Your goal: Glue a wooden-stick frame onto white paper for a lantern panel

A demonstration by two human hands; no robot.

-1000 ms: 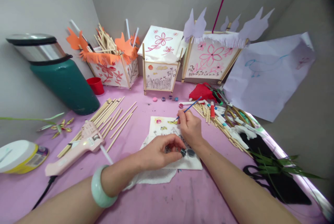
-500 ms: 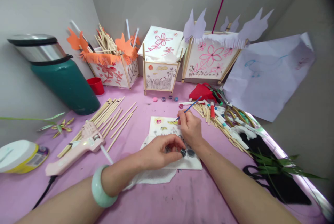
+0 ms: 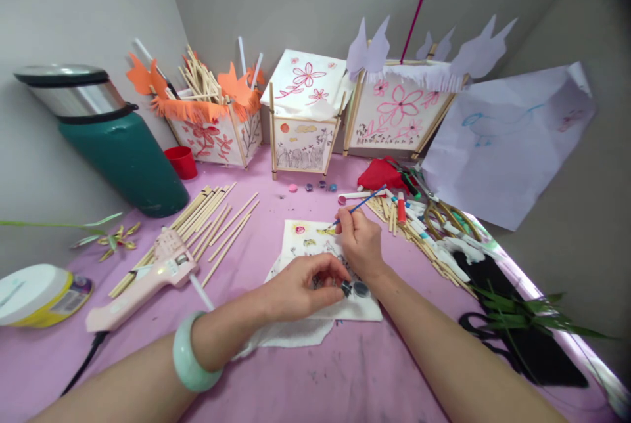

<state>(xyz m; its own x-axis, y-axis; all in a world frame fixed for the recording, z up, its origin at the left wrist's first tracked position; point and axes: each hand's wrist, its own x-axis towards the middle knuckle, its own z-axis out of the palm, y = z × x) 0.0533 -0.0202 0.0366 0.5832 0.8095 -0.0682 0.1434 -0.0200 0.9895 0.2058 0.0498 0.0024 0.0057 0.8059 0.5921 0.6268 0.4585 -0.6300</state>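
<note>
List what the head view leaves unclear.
In the head view:
White sheet: partly hidden by the left hand and right hand.
Small dark item: too small, partly covered by the left hand.
Blue brush: tip too small to tell whether it touches the white sheet.
Yellow tub: cut off by the left edge, label text blurred.
</note>
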